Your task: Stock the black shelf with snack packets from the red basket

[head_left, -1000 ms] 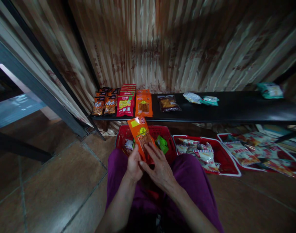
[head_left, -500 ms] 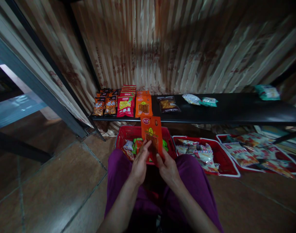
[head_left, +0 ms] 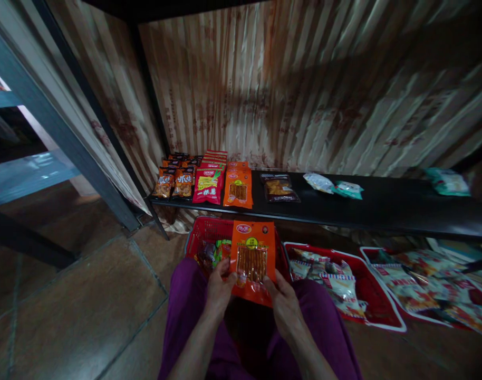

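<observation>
A person in purple trousers [head_left: 185, 316], seen from their own head camera, holds an orange snack packet [head_left: 252, 262] upright and face-on, above their lap and over the near edge of a red basket [head_left: 201, 231] on the tiled floor [head_left: 86, 306]. The left hand [head_left: 218, 289] pinches the packet's lower left edge, thumb on the front and fingers curled behind; the right hand [head_left: 287, 309] grips the lower right corner in the same way. A clear window in the packet shows brown sticks. The basket holds more wrapped snacks, partly hidden by the packet. Beyond it runs a low black shelf [head_left: 383, 208] against a striped, rust-stained wall [head_left: 304, 95]. At the shelf's left end, packets stand in neat rows: small dark-orange bags [head_left: 173, 182], a red packet [head_left: 208, 186] and matching orange packets [head_left: 238, 189]. Just beside these lie a dark bag [head_left: 279, 189], a pale bag [head_left: 319, 182] and a green bag [head_left: 347, 189]. To the right of the basket, a second red basket [head_left: 377, 295] lies on the floor, filled with white-and-red packets [head_left: 336, 274].
</observation>
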A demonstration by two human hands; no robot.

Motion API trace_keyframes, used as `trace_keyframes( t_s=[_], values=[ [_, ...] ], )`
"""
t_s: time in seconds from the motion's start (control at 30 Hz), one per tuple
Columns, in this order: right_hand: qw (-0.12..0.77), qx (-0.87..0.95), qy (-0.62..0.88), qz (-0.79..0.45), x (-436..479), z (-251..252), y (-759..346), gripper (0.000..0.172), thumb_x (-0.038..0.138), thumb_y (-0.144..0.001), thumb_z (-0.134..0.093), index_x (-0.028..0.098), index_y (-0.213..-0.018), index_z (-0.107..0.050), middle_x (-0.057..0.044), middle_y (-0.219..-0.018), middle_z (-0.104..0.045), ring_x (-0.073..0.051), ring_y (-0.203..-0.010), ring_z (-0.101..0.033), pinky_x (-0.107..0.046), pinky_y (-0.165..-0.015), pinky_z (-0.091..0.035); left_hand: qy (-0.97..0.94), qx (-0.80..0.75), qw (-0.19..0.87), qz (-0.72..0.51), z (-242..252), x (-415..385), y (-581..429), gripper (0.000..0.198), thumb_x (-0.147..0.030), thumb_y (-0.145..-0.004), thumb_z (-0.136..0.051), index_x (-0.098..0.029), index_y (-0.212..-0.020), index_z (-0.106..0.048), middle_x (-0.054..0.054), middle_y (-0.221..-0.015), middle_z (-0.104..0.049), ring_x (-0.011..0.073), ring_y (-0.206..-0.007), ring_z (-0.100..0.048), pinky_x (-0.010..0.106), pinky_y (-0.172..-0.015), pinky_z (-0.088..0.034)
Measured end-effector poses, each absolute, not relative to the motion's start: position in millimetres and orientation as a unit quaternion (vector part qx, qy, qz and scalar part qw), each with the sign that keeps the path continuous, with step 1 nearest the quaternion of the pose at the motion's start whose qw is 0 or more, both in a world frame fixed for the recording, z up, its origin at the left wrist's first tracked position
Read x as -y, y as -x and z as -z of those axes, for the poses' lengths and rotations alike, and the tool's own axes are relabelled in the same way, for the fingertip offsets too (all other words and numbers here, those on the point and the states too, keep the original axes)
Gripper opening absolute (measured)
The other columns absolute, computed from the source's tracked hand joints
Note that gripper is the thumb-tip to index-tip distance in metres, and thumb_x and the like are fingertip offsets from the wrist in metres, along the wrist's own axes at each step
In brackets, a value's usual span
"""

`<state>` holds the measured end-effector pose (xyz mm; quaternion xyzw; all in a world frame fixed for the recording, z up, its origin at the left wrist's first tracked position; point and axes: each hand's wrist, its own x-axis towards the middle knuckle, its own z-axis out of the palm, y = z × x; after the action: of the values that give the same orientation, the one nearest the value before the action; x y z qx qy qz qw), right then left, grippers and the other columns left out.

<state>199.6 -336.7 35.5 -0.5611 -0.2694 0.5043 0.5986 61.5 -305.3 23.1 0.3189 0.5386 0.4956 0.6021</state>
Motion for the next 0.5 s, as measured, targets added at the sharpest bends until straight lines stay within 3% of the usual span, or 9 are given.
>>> trace_keyframes(
  t_s=[0.27,0.5],
  values=[
    [0.593,0.217,0.565,-0.531,329,-33,-206,0.047,0.045,-0.051,-0.081,0.019,-0.089,-0.069,-0.004,-0.081,-0.072,-0.026,-0.079,-0.067,-0.036,-0.07,-0.054,-0.308,-0.527,0.642,-0.465,-12,300,-63,0.037,-0.019,-0.061,-0.071,-0.016,-0.097,-0.063,0.008,-0.083,-0.07,0.0222,-0.079,-0.065,0.031,-0.074,-0.047],
    [0.586,0.211,0.566,-0.541,324,-31,-212,0.045,0.047,-0.053,-0.079,0.017,-0.085,-0.069,-0.005,-0.077,-0.072,-0.025,-0.075,-0.068,-0.033,-0.064,-0.054,-0.317,-0.517,0.637,-0.476,-21,298,-67,0.033,-0.016,-0.062,-0.067,-0.016,-0.094,-0.062,0.007,-0.079,-0.071,0.0216,-0.077,-0.066,0.03,-0.072,-0.047]
  ],
)
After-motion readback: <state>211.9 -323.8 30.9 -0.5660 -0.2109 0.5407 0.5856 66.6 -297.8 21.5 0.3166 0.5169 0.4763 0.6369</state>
